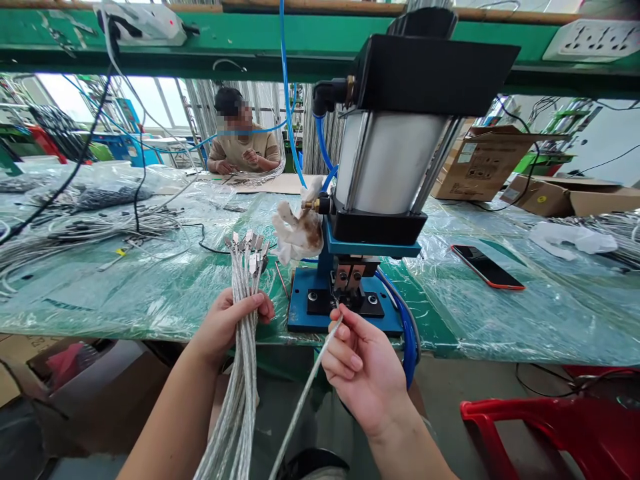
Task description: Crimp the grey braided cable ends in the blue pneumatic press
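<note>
While the left hand (223, 323) is clasping a bundle of silvery cables (245, 363) with boxy metal ends (250, 245), the right hand's (367, 373) grip is pinching one thin cable (307, 392) at the foot of the cylindrical press (390, 160). The bundle is hanging past the front edge of the table (165, 313); glossy film (437, 287) is covering open room beside the flat phone (487, 267).

A blue-based press (387, 163) with a black-capped silver cylinder stands in the way on the plastic-covered green table (433, 283). Open surface stretches to the press's right, up to a black phone (487, 267) with an orange edge; brown cardboard boxes (483, 170) bar the space behind. Left of the press, a crumpled white wad (295, 233) and a raised bundle of silver cables (244, 287) narrow the passage. The right hand (367, 370) fills the press's front, blue hoses (409, 340) its right flank.
</note>
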The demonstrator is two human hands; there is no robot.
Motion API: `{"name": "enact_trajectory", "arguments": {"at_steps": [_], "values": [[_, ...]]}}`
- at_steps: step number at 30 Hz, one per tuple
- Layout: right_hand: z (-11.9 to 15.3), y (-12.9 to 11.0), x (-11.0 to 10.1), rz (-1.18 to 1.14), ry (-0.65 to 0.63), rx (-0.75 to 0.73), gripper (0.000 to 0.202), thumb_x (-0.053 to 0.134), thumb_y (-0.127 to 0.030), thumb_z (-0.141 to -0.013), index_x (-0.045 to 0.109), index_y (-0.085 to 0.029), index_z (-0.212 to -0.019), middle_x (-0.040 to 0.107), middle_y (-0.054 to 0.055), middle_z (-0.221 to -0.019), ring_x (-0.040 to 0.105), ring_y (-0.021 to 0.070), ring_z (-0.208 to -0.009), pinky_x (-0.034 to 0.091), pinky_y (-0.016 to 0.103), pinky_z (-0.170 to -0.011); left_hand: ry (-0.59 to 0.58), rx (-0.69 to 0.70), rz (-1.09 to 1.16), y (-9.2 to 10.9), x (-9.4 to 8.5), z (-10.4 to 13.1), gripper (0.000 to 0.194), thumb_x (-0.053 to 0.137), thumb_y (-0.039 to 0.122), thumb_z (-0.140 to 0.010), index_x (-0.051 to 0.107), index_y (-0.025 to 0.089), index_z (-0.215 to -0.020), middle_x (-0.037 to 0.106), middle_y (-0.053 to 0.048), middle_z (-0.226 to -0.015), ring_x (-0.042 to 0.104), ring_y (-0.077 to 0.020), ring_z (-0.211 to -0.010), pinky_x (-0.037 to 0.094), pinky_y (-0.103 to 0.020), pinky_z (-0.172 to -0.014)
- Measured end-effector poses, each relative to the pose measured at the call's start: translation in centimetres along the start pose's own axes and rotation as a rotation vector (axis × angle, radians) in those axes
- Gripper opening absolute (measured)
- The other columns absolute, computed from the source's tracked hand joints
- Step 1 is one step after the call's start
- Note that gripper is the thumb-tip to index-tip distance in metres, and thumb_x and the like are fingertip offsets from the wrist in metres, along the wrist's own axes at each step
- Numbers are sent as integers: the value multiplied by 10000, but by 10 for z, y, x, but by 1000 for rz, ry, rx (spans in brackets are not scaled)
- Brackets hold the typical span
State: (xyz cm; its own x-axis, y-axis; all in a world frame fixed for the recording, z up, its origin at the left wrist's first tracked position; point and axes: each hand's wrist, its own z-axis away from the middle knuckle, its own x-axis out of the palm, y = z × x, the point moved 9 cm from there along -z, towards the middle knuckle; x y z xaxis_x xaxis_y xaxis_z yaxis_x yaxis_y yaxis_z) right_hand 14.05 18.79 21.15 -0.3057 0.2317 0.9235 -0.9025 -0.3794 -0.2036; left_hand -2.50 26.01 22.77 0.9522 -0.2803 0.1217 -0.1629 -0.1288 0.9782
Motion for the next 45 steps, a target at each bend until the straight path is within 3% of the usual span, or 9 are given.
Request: {"name": "enact_trajectory", "arguments": {"at_steps": [7, 12, 18, 45], "values": [[-7, -3, -3, 30, 15, -31, 267, 463, -195, -945, 628, -79, -769, 520, -37, -498, 296, 15, -300, 202, 157, -315, 6, -6, 8, -1, -1, 0, 256, 652, 345, -823, 674, 155, -653, 652, -49, -664, 578, -174, -638, 409, -290, -628], [-10, -1, -7, 44, -45, -14, 133, 588, -199, -875, 607, -107, -781, 381, -93, -476, 274, 23, -333, 195, 167, -340, -14, 8, -9, 1, 2, 0, 255, 639, 329, -837, 665, 159, -648, 645, -43, -666, 579, -174, -644, 410, -293, -638], [-10, -5, -15, 104, -79, -54, 165, 651, -220, -843, 564, -131, -735, 303, -112, -482, 227, 22, -357, 193, 173, -354, -40, -1, -25, 5, 6, 1, 268, 642, 345, -825, 660, 152, -640, 653, -56, -677, 582, -184, -648, 410, -303, -640], [-10, -6, -18, 161, -89, -85, 194, 670, -261, -840, 562, -143, -731, 283, -110, -495, 204, 27, -380, 206, 176, -365, -35, -22, -36, 6, 6, 0, 284, 658, 371, -804, 652, 157, -616, 645, -56, -665, 580, -189, -639, 417, -309, -633]]}}
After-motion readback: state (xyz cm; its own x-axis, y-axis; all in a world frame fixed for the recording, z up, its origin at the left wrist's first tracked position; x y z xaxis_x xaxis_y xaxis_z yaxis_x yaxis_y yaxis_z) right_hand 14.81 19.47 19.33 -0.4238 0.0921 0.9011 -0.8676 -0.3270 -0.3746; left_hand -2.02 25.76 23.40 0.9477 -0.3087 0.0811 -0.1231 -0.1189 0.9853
